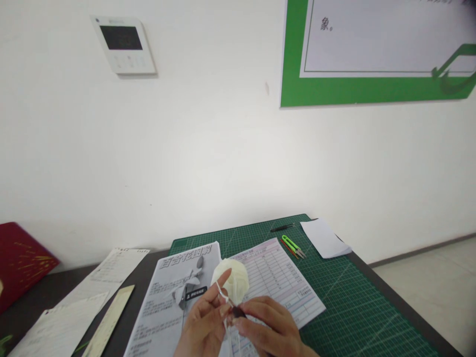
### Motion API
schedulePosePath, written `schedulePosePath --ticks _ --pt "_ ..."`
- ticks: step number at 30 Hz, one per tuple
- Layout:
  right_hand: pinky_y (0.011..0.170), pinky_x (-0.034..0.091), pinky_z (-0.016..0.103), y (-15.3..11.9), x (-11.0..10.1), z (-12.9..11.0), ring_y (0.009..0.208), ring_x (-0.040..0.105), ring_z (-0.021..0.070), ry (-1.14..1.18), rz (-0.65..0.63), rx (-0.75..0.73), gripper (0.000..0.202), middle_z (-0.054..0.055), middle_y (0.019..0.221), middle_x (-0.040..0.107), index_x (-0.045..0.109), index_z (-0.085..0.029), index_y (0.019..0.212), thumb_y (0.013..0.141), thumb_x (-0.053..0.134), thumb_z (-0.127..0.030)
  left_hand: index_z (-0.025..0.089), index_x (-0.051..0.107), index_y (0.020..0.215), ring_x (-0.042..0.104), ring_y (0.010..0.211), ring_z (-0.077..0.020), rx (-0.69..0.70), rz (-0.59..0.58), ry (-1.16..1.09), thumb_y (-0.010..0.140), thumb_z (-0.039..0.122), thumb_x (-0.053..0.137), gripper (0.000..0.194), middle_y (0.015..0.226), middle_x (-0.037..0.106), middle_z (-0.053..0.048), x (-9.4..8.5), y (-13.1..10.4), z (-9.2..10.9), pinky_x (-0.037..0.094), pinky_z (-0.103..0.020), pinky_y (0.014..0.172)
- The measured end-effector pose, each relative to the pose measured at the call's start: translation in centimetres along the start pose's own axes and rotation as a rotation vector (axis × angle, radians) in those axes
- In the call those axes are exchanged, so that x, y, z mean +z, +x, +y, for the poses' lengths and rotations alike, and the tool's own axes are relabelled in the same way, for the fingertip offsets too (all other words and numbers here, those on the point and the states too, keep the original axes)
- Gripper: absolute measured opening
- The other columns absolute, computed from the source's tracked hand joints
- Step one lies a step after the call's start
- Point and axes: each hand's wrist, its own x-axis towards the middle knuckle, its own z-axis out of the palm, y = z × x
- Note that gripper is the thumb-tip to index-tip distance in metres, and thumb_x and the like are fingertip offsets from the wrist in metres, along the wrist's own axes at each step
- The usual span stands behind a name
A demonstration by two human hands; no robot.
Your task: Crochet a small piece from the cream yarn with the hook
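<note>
Cream yarn (219,287) runs over the raised index finger of my left hand (206,320), whose thumb and other fingers are pinched on a small piece of the yarn work. My right hand (266,322) grips a dark-handled crochet hook (238,312), its thin tip pointing up-left into the yarn at my left fingertips. The two hands almost touch. Just behind them sits a cream yarn ball (234,277), resting over the printed sheets. Loose strands hang below my fingers. The small stitches are too blurred to make out.
A flower instruction sheet (159,297) and a printed form (286,282) lie on the green cutting mat (342,297). Green thread snips (292,244), black tweezers (281,228) and white paper (325,238) lie behind right. A ruler (109,322), handwritten sheets (100,277) and a red item (24,263) are left.
</note>
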Motion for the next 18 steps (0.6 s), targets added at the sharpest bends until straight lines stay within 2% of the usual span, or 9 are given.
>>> schedulePosePath --ticks 4,7,14,18 --pt "0.060 0.056 0.028 -0.3 0.5 0.2 0.071 0.063 0.0181 0.077 0.077 0.093 0.035 0.012 0.086 0.068 0.056 -0.017 0.115 0.081 0.055 -0.007 0.028 0.059 0.115 0.049 0.056 -0.0082 0.162 0.071 0.115 0.061 0.012 0.073 0.058 0.064 0.056 0.004 0.6 -0.2 -0.3 0.040 -0.021 0.059" --pt "0.059 0.055 0.028 -0.4 0.6 0.2 0.071 0.063 0.0187 0.048 0.079 0.051 0.036 0.014 0.086 0.068 0.056 -0.014 0.114 0.080 0.055 -0.005 0.030 0.055 0.120 0.052 0.059 -0.0109 0.246 0.105 0.149 0.062 0.015 0.073 0.063 0.062 0.056 0.004 1.0 -0.4 -0.5 0.041 -0.023 0.061" --pt "0.062 0.056 0.027 -0.1 0.3 -0.1 0.073 0.065 0.0177 0.124 0.087 0.101 0.029 0.011 0.088 0.070 0.058 -0.022 0.114 0.087 0.051 -0.017 0.027 0.061 0.114 0.049 0.057 -0.0076 0.077 0.002 -0.006 0.061 0.011 0.072 0.056 0.065 0.059 0.002 1.0 -0.7 -0.1 0.041 -0.020 0.062" --pt "0.061 0.056 0.028 0.0 0.3 -0.4 0.074 0.065 0.0185 0.009 0.085 0.036 0.032 0.012 0.084 0.069 0.054 -0.020 0.118 0.088 0.047 -0.016 0.027 0.058 0.117 0.052 0.062 -0.0107 0.106 0.020 -0.024 0.060 0.010 0.072 0.061 0.066 0.060 0.001 0.9 -0.6 -0.5 0.042 -0.022 0.063"
